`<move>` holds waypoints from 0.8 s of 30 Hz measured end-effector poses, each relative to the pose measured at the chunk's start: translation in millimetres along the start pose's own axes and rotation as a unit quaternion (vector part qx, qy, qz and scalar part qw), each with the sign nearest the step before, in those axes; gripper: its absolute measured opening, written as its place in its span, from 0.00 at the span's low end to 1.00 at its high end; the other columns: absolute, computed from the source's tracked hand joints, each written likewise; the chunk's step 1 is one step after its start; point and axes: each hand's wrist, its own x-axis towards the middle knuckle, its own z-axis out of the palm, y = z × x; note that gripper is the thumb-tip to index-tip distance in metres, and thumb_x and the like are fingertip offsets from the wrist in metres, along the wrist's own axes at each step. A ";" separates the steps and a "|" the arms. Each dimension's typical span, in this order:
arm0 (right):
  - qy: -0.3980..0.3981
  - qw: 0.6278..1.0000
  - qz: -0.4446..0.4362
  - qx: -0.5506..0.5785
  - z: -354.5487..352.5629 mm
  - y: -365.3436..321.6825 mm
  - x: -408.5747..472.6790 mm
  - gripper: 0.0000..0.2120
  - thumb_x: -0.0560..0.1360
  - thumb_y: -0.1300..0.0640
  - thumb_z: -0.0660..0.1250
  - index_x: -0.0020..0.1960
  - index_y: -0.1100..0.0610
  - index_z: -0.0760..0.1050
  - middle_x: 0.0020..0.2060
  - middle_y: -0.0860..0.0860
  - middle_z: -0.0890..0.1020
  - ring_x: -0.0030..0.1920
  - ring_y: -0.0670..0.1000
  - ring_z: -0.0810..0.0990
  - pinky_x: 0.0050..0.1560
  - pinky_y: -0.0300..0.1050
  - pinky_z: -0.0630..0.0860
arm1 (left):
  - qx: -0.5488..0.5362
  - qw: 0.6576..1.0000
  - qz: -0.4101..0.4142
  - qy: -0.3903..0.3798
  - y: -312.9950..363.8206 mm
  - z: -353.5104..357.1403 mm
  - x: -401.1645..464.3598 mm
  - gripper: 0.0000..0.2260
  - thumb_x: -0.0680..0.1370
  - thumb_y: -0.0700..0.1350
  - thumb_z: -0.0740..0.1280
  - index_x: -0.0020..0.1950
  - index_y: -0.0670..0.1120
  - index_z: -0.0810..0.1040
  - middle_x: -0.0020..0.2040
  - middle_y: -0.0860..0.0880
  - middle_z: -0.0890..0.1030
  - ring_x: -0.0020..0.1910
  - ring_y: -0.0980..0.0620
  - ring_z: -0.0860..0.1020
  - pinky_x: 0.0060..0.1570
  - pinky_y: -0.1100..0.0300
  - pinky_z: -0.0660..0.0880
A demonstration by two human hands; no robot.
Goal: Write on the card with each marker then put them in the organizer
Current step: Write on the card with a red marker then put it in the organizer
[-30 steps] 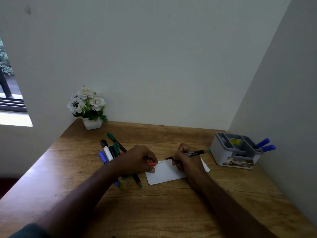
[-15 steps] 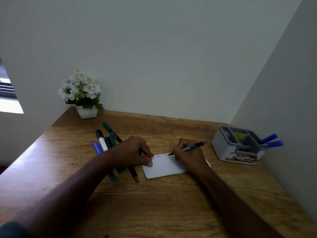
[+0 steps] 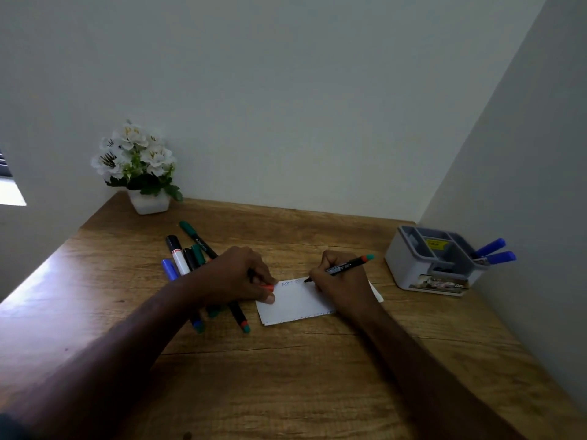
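Right hand (image 3: 341,281) pinching marker (image 3: 344,267), tip on card (image 3: 295,301)

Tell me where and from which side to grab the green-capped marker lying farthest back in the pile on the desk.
Pinch the green-capped marker across its black barrel, just below the cap, coming straight down from above. It lies flat on the desk, and its far end juts clear of the other markers, so fingers probably fit either side there. Its near end runs under the left hand.
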 end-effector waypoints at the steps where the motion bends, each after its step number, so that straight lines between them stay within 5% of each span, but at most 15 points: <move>1: 0.000 1.000 0.004 0.003 0.0 -0.3 0.3 0.12 0.71 0.62 0.70 0.31 0.55 0.72 0.27 0.45 0.77 0.30 0.40 0.75 0.33 0.36 0.73 | -0.002 1.000 -0.001 0.000 0.0 0.0 0.1 0.16 0.72 0.51 0.73 0.59 0.51 0.81 0.48 0.56 0.77 0.48 0.57 0.74 0.46 0.64 0.74; 9: 0.014 1.000 -0.005 0.011 -0.8 1.3 -1.1 0.15 0.71 0.63 0.70 0.29 0.54 0.68 0.26 0.46 0.73 0.29 0.42 0.71 0.29 0.35 0.68 | -0.006 1.000 -0.005 0.001 -0.3 0.9 -0.7 0.16 0.72 0.51 0.73 0.59 0.52 0.81 0.48 0.57 0.77 0.48 0.57 0.74 0.46 0.65 0.72; 24: 0.020 1.000 0.005 0.012 -0.1 -0.9 -0.7 0.16 0.71 0.63 0.70 0.29 0.53 0.69 0.26 0.45 0.75 0.31 0.45 0.74 0.32 0.39 0.72 | -0.008 1.000 -0.004 0.004 0.0 0.6 -2.0 0.15 0.72 0.50 0.73 0.59 0.52 0.81 0.47 0.57 0.76 0.48 0.58 0.74 0.45 0.66 0.71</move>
